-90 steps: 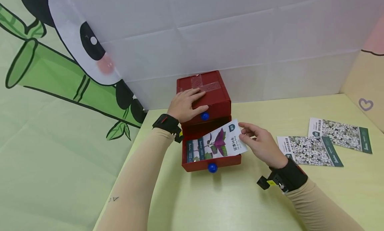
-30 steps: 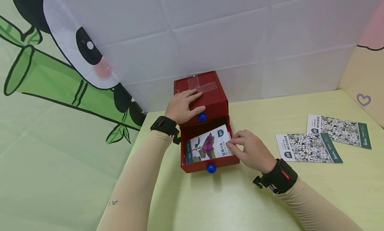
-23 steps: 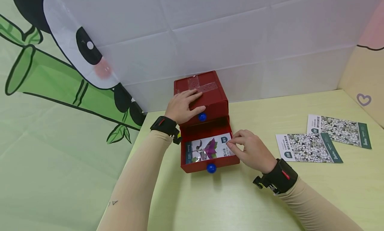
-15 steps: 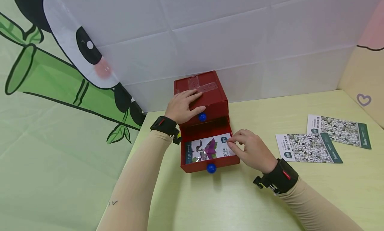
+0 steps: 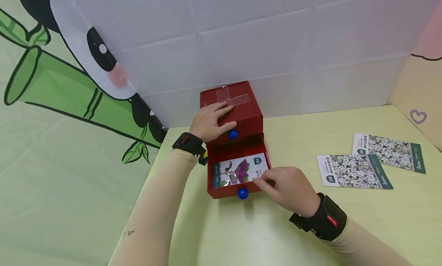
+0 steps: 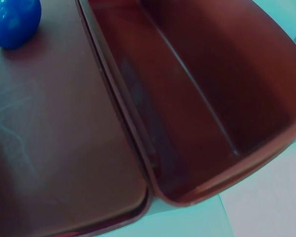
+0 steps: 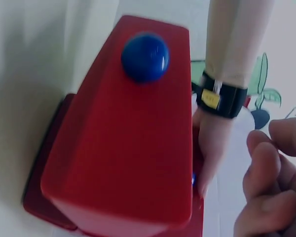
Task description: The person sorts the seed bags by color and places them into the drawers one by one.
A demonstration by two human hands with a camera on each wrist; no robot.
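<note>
My left hand (image 5: 212, 122) rests with spread fingers on top of a red two-drawer box (image 5: 241, 104), its thumb beside the upper blue knob (image 5: 233, 134). The lower drawer (image 5: 221, 193) is pulled out. Inside lies a seed packet (image 5: 233, 173) with a purple leaf picture. My right hand (image 5: 288, 187) is over the drawer's front right corner, fingertips by the packet's lower right; contact cannot be told. In the right wrist view, the fingers (image 7: 266, 173) are loosely bent with nothing visible between them. The left wrist view shows the drawer's inside (image 6: 187, 98).
Two packets with white flowers, a nearer one (image 5: 355, 171) and a farther one (image 5: 390, 151), lie partly overlapping at the right of the table (image 5: 310, 135). A pale cloth wall (image 5: 276, 47) stands right behind the box, and a printed green cloth (image 5: 69, 181) is at the left.
The purple-leaf packet has come down into the drawer since the oldest frame. Over the last half second my right hand has shifted toward me, to the drawer's front edge. My left hand has stayed.
</note>
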